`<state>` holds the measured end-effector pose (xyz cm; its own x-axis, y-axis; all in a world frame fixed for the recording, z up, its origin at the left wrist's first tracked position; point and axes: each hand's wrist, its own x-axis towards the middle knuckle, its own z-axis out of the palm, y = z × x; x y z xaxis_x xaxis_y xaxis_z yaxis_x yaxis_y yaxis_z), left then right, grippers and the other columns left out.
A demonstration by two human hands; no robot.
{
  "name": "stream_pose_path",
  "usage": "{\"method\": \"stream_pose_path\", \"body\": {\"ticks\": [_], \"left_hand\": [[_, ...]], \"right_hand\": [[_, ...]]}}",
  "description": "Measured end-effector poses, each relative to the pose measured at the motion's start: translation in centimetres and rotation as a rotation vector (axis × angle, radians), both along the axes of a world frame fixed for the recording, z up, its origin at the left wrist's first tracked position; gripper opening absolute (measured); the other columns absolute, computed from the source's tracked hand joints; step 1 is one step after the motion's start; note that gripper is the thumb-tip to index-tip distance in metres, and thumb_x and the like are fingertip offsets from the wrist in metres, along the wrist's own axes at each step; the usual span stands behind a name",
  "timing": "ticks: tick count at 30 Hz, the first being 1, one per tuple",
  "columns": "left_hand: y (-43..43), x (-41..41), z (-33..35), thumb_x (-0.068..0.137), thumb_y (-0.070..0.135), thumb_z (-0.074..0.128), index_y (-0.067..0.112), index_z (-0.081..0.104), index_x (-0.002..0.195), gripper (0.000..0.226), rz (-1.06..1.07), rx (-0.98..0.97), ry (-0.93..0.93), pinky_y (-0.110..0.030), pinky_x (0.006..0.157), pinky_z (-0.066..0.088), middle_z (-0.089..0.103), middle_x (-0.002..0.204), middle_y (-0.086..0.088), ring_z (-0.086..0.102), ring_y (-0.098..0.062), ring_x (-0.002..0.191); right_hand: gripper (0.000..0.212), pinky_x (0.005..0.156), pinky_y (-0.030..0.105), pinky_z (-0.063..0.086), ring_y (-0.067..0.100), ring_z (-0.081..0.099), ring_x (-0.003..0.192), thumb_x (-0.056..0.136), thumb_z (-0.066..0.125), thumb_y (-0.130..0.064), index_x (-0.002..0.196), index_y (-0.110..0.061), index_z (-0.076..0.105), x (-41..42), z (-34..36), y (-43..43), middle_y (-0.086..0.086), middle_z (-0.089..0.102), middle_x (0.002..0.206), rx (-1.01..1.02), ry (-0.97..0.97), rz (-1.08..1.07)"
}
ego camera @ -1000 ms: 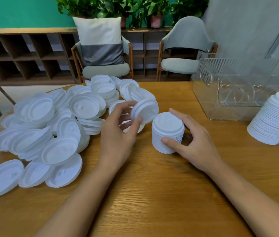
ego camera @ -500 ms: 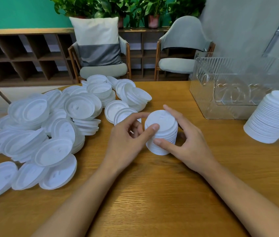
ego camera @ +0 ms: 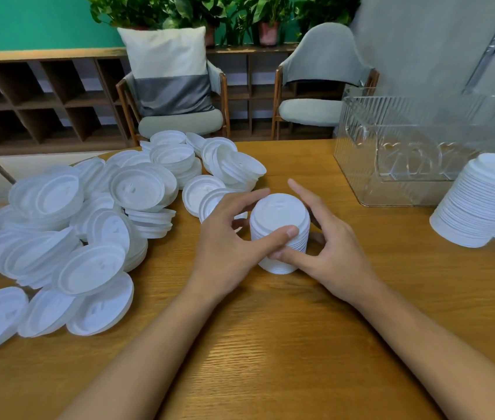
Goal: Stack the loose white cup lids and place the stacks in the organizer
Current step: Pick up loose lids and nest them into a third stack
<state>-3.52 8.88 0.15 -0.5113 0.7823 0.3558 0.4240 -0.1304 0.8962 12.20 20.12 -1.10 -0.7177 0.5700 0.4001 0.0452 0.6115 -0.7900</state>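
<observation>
Out on the table (ego camera: 270, 344), I'm gripping the lid stack (ego camera: 279, 213) with my left hand (ego camera: 228, 241) and right hand (ego camera: 340, 256), fingers (ego camera: 307, 198) curling round its sides; it's standing upright, white, nested, beside the loose lids (ego camera: 88, 222).

The 2 bare forearms reach in from the bottom edge and converge toward the middle. The left hand (ego camera: 231, 241) curls round a short stack of white plastic cup lids (ego camera: 279, 215), with its thumb on the near side and its index finger at the far rim. The right hand (ego camera: 334, 250) holds the opposite side, thumb low on the near wall and index finger stretched along the back.
</observation>
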Motion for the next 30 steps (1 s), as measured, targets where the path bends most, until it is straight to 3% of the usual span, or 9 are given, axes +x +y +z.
{"method": "stream_pose_path", "body": {"ticks": [7,13,18,20,23,26,30], "left_hand": [[0.1,0.4,-0.4,0.072,0.044,0.095,0.032,0.068,0.125,0.061,0.036,-0.005,0.029,-0.027,0.099,0.053,0.067,0.124,0.016,0.061,-0.001,0.121],[0.4,0.4,-1.0,0.066,0.052,0.091,0.033,0.059,0.124,0.069,-0.05,-0.047,-0.088,-0.03,0.101,0.054,0.066,0.128,0.019,0.061,-0.004,0.124],[0.3,0.6,-1.1,0.071,0.049,0.093,0.032,0.057,0.126,0.069,-0.054,-0.053,-0.053,-0.021,0.096,0.052,0.065,0.128,0.019,0.062,0.0,0.12],[0.0,0.3,-0.8,0.079,0.056,0.085,0.031,0.057,0.129,0.062,-0.081,-0.063,-0.004,-0.019,0.099,0.05,0.065,0.131,0.019,0.06,0.001,0.122],[-0.8,-1.2,-0.4,0.097,0.058,0.056,0.026,0.063,0.127,0.045,-0.029,-0.021,0.136,-0.021,0.096,0.05,0.068,0.123,0.016,0.062,-0.003,0.122],[-1.1,-3.1,-1.2,0.1,0.029,0.066,0.019,0.07,0.11,0.015,0.155,-0.013,0.399,-0.03,0.087,0.053,0.071,0.105,0.012,0.066,-0.007,0.102],[-0.5,-3.6,-2.5,0.092,0.023,0.077,0.021,0.072,0.115,0.023,0.141,-0.201,0.63,-0.038,0.087,0.056,0.07,0.106,0.009,0.066,-0.009,0.1]], "right_hand": [[0.087,0.104,0.013,0.042,-0.006,0.048,0.133,0.077,0.082,-0.049,0.155,-0.034,0.046,0.1,-0.2,0.0,-0.022,0.055,0.142,0.048,-0.013,-0.005],[0.086,0.11,0.032,0.049,-0.004,0.048,0.136,0.077,0.079,-0.051,0.155,-0.038,0.046,0.3,-0.3,-0.2,-0.025,0.053,0.144,0.014,-0.022,0.02],[0.085,0.111,0.036,0.049,-0.003,0.047,0.137,0.084,0.085,-0.03,0.156,-0.04,0.043,0.3,-0.5,0.0,-0.025,0.052,0.145,0.019,-0.05,0.012],[0.082,0.11,0.026,0.046,-0.004,0.047,0.137,0.084,0.084,-0.036,0.156,-0.04,0.044,0.3,-0.6,0.0,-0.026,0.052,0.145,0.044,-0.042,-0.004],[0.083,0.1,0.008,0.041,-0.01,0.044,0.136,0.08,0.083,-0.047,0.154,-0.041,0.046,0.2,-0.5,-0.1,-0.029,0.051,0.145,0.063,-0.046,-0.036],[0.084,0.098,0.004,0.039,-0.012,0.043,0.134,0.079,0.083,-0.051,0.153,-0.044,0.045,0.4,-0.4,0.2,-0.029,0.051,0.143,0.06,-0.058,-0.076],[0.084,0.1,0.01,0.04,-0.014,0.042,0.133,0.08,0.083,-0.05,0.153,-0.047,0.043,0.7,-0.3,0.5,-0.029,0.05,0.143,0.065,-0.079,-0.107]]}}
